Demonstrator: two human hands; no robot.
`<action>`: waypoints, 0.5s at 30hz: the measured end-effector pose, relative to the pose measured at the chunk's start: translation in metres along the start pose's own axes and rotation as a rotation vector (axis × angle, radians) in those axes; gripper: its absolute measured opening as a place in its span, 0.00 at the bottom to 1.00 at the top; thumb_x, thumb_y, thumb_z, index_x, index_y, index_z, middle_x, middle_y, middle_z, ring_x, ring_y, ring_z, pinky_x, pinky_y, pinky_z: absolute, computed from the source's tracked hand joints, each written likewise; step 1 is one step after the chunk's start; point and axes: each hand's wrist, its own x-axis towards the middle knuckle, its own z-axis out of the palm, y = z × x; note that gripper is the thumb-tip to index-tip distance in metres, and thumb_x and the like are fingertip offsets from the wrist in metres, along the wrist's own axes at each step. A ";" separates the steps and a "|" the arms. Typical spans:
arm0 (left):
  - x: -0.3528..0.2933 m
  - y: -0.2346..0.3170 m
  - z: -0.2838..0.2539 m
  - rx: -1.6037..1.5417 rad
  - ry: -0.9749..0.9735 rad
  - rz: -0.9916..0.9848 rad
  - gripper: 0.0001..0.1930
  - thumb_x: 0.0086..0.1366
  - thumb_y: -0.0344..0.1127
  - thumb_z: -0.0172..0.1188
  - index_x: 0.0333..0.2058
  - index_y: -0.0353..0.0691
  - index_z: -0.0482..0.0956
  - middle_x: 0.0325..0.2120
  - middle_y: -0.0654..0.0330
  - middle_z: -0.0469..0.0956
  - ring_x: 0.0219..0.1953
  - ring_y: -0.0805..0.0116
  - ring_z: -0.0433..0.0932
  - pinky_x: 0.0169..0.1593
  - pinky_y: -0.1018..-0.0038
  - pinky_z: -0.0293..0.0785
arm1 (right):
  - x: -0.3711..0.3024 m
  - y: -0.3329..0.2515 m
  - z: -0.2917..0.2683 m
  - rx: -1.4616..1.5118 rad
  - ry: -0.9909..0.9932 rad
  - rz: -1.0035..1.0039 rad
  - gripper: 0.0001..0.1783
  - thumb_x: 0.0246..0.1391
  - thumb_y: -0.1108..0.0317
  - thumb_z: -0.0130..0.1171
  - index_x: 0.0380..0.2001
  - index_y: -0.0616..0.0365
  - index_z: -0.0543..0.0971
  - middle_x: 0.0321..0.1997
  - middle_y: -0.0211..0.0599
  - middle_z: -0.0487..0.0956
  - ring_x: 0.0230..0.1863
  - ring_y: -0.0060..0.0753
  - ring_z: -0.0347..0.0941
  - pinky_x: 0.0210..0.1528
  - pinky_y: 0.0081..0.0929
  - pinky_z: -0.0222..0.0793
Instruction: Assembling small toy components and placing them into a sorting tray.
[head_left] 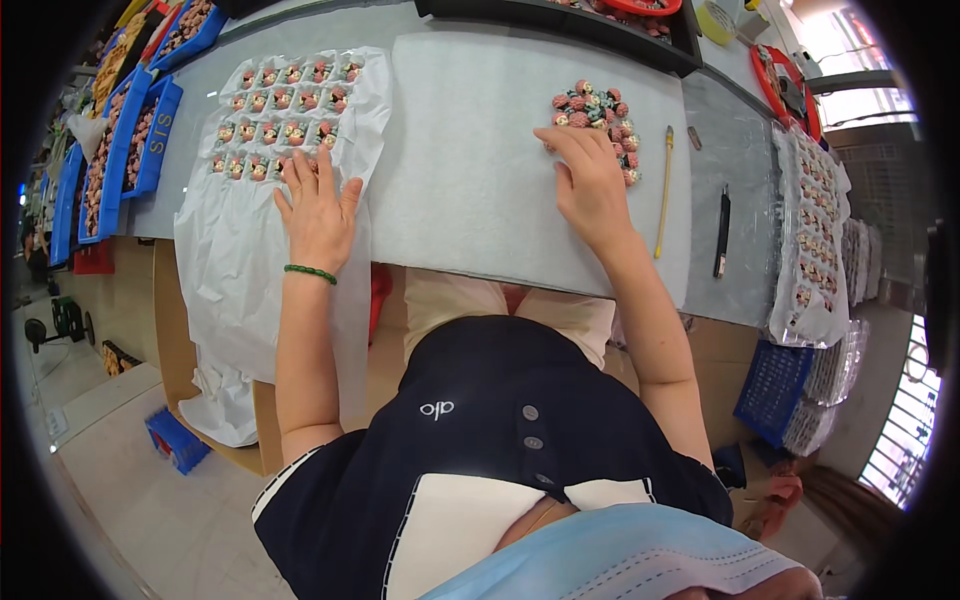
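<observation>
My left hand (321, 218), wearing a green beaded bracelet, lies with fingers spread over the near right corner of a white compartment tray (250, 112). Small pink-and-cream figurines (283, 98) sit in rows in its cells, and my fingertips touch or hover just above the nearest row. My right hand (590, 185) reaches to a loose pile of similar figurines (592, 104) on a white foam sheet (470, 150). Its fingers bend leftward beside the pile, the thumb standing apart from them. No figurine shows in either hand.
Right of the pile lie a thin yellow-handled tool (664, 200) and a black craft knife (722, 232). Another filled tray (815, 225) rests at the table's right edge. Blue bins (152, 140) of pink parts stand at far left; a black tray (560, 25) is at the back.
</observation>
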 end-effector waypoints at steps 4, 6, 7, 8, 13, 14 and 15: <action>-0.007 0.025 -0.021 0.042 0.209 0.049 0.25 0.60 0.43 0.48 0.54 0.38 0.59 0.56 0.44 0.52 0.59 0.46 0.49 0.57 0.50 0.41 | 0.012 0.017 -0.001 -0.345 -0.212 -0.165 0.18 0.37 0.82 0.53 0.36 0.60 0.74 0.34 0.39 0.73 0.39 0.41 0.66 0.43 0.30 0.62; -0.005 0.043 -0.036 -0.209 0.295 0.165 0.23 0.58 0.39 0.51 0.51 0.37 0.63 0.52 0.45 0.59 0.55 0.48 0.56 0.55 0.55 0.49 | 0.014 0.012 -0.004 -0.287 -0.161 -0.196 0.18 0.37 0.82 0.54 0.37 0.60 0.74 0.33 0.38 0.73 0.37 0.37 0.67 0.40 0.28 0.64; -0.003 0.053 -0.041 -0.459 0.376 0.282 0.20 0.56 0.35 0.54 0.48 0.36 0.67 0.48 0.46 0.65 0.52 0.51 0.62 0.53 0.60 0.57 | 0.015 0.009 -0.005 -0.227 -0.112 -0.225 0.18 0.38 0.82 0.55 0.38 0.60 0.74 0.33 0.37 0.74 0.36 0.34 0.69 0.37 0.26 0.66; -0.004 0.066 -0.045 -0.456 0.377 0.275 0.20 0.56 0.35 0.54 0.48 0.36 0.67 0.48 0.46 0.65 0.52 0.51 0.62 0.53 0.60 0.57 | 0.013 0.000 -0.004 -0.222 -0.116 -0.229 0.18 0.38 0.82 0.55 0.38 0.60 0.74 0.33 0.37 0.74 0.36 0.34 0.69 0.37 0.26 0.66; -0.006 0.119 -0.018 -1.279 -0.020 0.129 0.14 0.55 0.30 0.56 0.39 0.30 0.73 0.35 0.56 0.74 0.33 0.70 0.74 0.35 0.80 0.69 | -0.012 -0.035 0.000 0.256 0.011 0.120 0.23 0.35 0.80 0.63 0.40 0.60 0.73 0.31 0.35 0.73 0.28 0.21 0.71 0.25 0.15 0.67; -0.006 0.131 -0.009 -1.516 -0.178 0.025 0.13 0.56 0.31 0.56 0.38 0.30 0.73 0.34 0.57 0.75 0.32 0.73 0.73 0.35 0.81 0.69 | -0.018 -0.036 0.001 0.252 0.014 0.126 0.23 0.35 0.80 0.63 0.40 0.60 0.73 0.31 0.35 0.73 0.28 0.21 0.71 0.25 0.15 0.67; -0.005 0.138 -0.003 -1.744 -0.346 -0.088 0.12 0.57 0.31 0.55 0.38 0.30 0.74 0.34 0.59 0.75 0.32 0.75 0.73 0.35 0.81 0.69 | -0.023 -0.037 0.003 0.245 0.051 0.108 0.23 0.34 0.80 0.63 0.40 0.61 0.73 0.32 0.35 0.73 0.29 0.21 0.71 0.26 0.16 0.67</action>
